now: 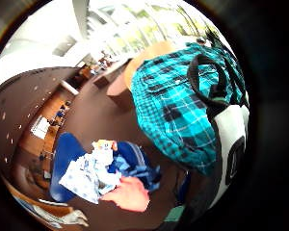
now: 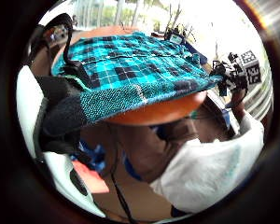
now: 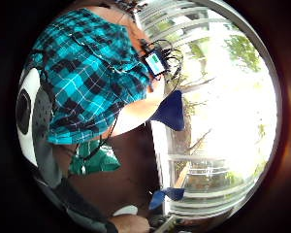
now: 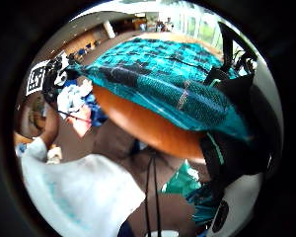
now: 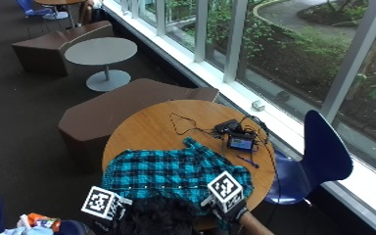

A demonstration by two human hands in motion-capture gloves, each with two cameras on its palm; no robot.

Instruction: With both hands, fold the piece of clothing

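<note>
A teal-and-black checked woven shirt [image 5: 175, 174] lies spread flat on the near half of the round wooden table [image 5: 150, 128], its long axis running left to right across the person, with one sleeve or corner pointing away toward the small black devices [image 5: 240, 139]. The left hand [image 5: 103, 206] and right hand [image 5: 227, 198] are at the shirt's near edge; I cannot tell their grip.
</note>
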